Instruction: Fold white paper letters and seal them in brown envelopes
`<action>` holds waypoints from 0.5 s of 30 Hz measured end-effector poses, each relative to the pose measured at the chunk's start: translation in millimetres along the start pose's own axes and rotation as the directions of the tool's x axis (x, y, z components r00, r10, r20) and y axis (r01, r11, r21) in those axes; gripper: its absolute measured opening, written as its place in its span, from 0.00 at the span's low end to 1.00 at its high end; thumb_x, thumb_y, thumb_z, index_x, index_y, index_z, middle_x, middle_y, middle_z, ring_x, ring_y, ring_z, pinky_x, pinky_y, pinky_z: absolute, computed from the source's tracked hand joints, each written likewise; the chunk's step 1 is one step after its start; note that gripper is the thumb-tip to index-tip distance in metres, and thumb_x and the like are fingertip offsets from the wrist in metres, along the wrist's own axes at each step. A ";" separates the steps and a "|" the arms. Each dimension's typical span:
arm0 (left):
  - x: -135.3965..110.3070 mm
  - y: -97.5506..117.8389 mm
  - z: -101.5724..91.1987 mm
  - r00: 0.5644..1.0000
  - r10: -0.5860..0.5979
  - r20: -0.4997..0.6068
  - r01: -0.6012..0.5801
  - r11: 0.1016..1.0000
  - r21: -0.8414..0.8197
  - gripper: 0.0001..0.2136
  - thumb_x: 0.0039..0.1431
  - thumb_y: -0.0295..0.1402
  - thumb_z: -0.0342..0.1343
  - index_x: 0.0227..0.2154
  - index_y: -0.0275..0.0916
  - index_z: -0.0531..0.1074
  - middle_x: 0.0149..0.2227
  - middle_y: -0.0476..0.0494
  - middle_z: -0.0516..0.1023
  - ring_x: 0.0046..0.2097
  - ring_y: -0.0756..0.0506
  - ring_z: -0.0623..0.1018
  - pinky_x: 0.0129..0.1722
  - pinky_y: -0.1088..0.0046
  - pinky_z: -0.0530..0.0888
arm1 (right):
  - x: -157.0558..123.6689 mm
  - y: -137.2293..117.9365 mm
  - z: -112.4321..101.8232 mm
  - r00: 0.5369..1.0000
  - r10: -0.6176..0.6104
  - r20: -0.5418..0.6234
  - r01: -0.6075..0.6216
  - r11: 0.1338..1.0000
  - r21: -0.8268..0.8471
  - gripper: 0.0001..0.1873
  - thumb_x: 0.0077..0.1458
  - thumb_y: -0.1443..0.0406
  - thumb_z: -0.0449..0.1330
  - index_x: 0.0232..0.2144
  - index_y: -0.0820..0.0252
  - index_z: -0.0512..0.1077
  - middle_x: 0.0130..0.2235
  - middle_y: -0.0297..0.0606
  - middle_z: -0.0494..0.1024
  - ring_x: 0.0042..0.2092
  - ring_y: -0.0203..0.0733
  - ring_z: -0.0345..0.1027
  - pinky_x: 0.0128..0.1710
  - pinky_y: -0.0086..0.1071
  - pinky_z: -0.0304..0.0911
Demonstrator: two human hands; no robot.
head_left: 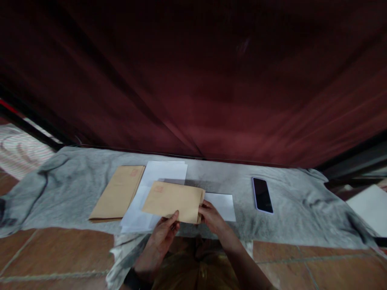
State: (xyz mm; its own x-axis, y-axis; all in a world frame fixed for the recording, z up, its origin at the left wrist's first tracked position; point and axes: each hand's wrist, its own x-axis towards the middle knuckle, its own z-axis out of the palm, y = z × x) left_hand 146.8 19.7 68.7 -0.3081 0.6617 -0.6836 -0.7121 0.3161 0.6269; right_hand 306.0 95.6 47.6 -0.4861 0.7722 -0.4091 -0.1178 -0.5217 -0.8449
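A brown paper envelope with a small red print at its upper left corner is held a little above the cloth in front of me. My left hand grips its lower edge, the thumb lying on top. At the envelope's right end, where the flap is, my right hand has its fingers closed on the edge; some fingertips are hidden. Beneath the envelope lie white paper sheets, partly covered by it. Another white paper rests flat just beyond my right hand.
Left of the sheets is a stack of brown envelopes. A phone with a dark screen lies to the right on the grey cloth. Dark red fabric rises behind. White material shows at the far right, above floor tiles.
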 end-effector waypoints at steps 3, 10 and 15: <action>-3.8 -1.0 -4.3 1.000 -0.014 0.002 0.014 0.999 -0.035 0.17 0.36 0.26 0.75 0.25 0.38 0.71 0.25 0.53 0.77 0.25 0.53 0.75 0.25 0.80 0.73 | 1.7 -7.9 2.4 0.993 -0.114 0.010 0.114 0.991 -0.075 0.20 0.46 0.53 0.68 0.39 0.57 0.79 0.35 0.36 0.83 0.41 0.49 0.77 0.40 0.38 0.72; -23.5 -8.9 -25.0 0.961 -0.089 0.263 -0.066 0.848 0.526 0.17 0.53 0.49 0.65 0.31 0.38 0.73 0.28 0.45 0.79 0.30 0.46 0.79 0.29 0.72 0.75 | 2.1 -15.1 -3.0 0.971 -0.239 -0.011 0.235 0.960 -0.152 0.16 0.49 0.54 0.65 0.36 0.57 0.80 0.32 0.35 0.82 0.40 0.48 0.76 0.44 0.39 0.71; -25.0 4.9 -19.3 0.663 0.420 0.620 -0.695 0.037 0.718 0.28 0.54 0.43 0.64 0.58 0.43 0.69 0.62 0.33 0.71 0.62 0.33 0.71 0.58 0.52 0.71 | -1.9 -7.1 -6.9 0.976 -0.215 -0.033 0.210 0.971 -0.118 0.16 0.47 0.53 0.66 0.34 0.58 0.80 0.29 0.34 0.81 0.36 0.47 0.76 0.39 0.37 0.71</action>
State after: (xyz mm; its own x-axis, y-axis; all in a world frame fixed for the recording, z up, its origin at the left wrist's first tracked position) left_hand 138.8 -8.4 81.6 -0.1123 0.9928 0.0421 0.6407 0.0400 0.7667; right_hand 313.8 100.3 52.0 -0.4205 0.8778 -0.2293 -0.1139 -0.3018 -0.9466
